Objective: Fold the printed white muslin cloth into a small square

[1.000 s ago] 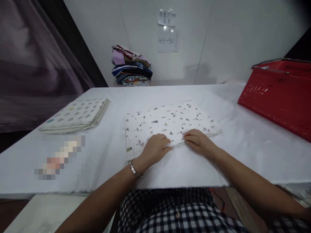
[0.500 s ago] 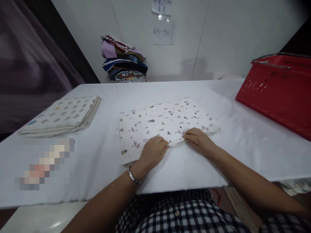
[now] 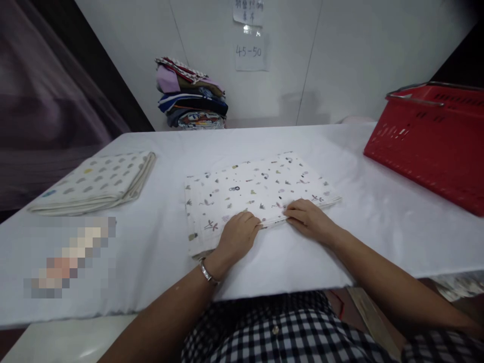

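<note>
A folded white cloth (image 3: 245, 194) with a small print of birds, leaves and other figures lies flat on the white-covered table (image 3: 166, 272). My left hand (image 3: 240, 232) pinches its near edge left of the middle, fingers on top and thumb at the edge. A short way to the right, my right hand (image 3: 308, 219) pinches the same edge. Between the two hands several thin layers show along the fold. The undersides of the fingers are hidden.
At the left lies another folded cloth (image 3: 98, 181) with grey spots, beside a pixelated patch (image 3: 71, 257). A red plastic basket (image 3: 427, 146) stands at the right. Piled fabrics (image 3: 192, 96) sit behind the table's far edge, below wall papers (image 3: 251, 50).
Both hands keep their place on the cloth's near edge. The whole view has shifted slightly; nothing else has visibly moved.
</note>
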### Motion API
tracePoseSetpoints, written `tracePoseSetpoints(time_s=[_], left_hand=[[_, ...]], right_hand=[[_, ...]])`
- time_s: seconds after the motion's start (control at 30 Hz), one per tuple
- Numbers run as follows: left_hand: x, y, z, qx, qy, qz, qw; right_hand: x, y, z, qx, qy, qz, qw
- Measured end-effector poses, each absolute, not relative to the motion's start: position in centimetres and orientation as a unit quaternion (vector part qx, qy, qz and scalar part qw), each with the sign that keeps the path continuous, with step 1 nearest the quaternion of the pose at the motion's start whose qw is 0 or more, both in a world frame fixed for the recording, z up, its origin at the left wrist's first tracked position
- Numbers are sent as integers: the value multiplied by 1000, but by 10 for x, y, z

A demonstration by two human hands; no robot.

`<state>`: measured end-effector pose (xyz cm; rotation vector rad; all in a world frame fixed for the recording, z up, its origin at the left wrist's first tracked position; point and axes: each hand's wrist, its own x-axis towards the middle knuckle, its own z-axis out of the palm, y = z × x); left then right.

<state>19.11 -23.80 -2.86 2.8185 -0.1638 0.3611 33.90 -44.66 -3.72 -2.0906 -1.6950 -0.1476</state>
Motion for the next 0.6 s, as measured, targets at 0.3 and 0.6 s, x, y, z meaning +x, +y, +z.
tracePoseSetpoints(time_s=[0.3,0.6], left_hand=[[192,-239,-28,972,-9,129,197],[191,-236,-28,967,-21,129,217]], right_hand=[[337,-446,-36,-763,-603,-66,222],[339,-447,-40,-760,-606,-108,208]])
